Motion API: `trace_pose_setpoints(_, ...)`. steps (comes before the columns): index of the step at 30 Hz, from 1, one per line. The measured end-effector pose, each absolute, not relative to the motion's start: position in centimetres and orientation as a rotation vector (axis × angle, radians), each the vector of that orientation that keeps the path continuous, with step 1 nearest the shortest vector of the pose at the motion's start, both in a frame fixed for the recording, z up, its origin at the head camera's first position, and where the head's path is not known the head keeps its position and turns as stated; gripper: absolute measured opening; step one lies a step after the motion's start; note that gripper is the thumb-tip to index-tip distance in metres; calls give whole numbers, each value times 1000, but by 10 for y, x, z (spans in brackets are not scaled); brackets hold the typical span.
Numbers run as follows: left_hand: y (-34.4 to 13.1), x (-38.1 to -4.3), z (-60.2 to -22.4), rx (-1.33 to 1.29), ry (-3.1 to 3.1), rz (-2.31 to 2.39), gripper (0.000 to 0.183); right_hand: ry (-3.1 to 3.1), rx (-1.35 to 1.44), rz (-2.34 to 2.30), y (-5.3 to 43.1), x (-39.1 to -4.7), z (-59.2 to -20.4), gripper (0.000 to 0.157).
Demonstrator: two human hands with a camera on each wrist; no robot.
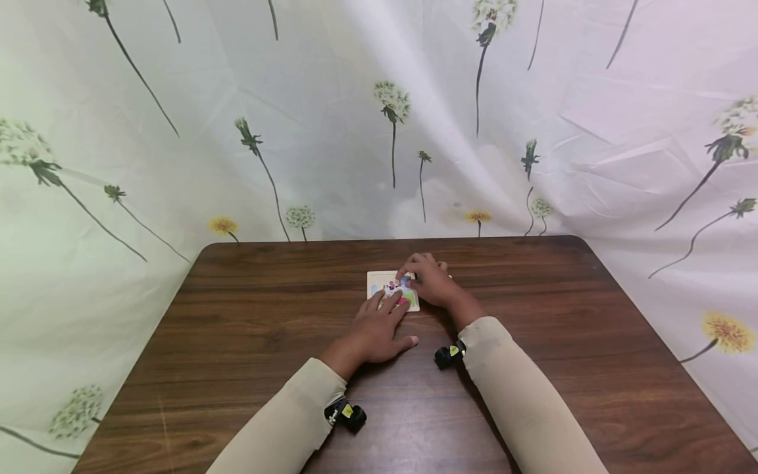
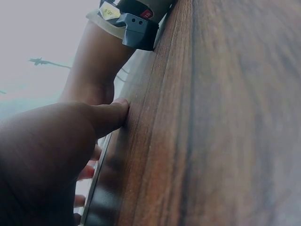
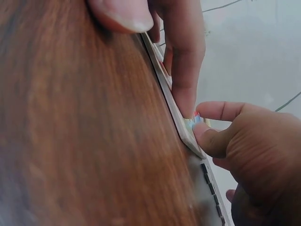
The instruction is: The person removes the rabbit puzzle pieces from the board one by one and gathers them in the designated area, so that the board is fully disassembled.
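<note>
A small flat puzzle board (image 1: 374, 279) with a colourful cartoon picture lies on the table. My left hand (image 1: 377, 331) rests its outstretched fingers on the board's near part, and its thumb (image 2: 113, 115) is spread out to the side. At the board's right side, my right hand (image 1: 431, 282) pinches a small colourful puzzle piece (image 3: 197, 118) between thumb and index finger. In the right wrist view that piece is close to the left fingertips, at the board's edge. The fingers hide much of the picture and most of the piece.
The brown wooden table (image 1: 249, 342) extends around the board. In the right wrist view, a flat pale object (image 3: 215, 188) with dark notches along its edge lies beyond the board, partly under the right hand. A white cloth (image 1: 331, 131) printed with dandelions hangs behind the table.
</note>
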State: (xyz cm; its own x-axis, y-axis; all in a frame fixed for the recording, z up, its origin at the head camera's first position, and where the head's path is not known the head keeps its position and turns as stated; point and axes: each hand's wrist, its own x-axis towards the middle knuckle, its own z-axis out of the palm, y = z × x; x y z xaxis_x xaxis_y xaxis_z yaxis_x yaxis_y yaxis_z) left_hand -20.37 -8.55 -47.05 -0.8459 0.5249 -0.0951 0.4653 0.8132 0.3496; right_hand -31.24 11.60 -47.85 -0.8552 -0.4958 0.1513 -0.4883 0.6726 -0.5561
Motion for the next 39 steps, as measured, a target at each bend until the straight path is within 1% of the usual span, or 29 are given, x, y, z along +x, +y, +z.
trace_pose_setpoints(5, -85, -205, -473, 758, 2795, 493, 80, 2864, -866, -965, 116, -309, -475, 31)
trace_pose_setpoints(13, -85, -202, -465, 754, 2802, 464, 78, 2883, -891, -950, 118, -309, -477, 33)
trace_pose_setpoints(24, -85, -202, -464, 751, 2794, 443, 78, 2890, -889, -935, 118, -309, -478, 43)
trace_pose_setpoints(32, -85, -201, -465, 742, 2790, 432, 78, 2916, -890, -954, 127, -309, -482, 44)
trace_pose_setpoints(39, -85, -201, -465, 738, 2791, 443, 78, 2927, -869, -981, 145, -308, -484, 40)
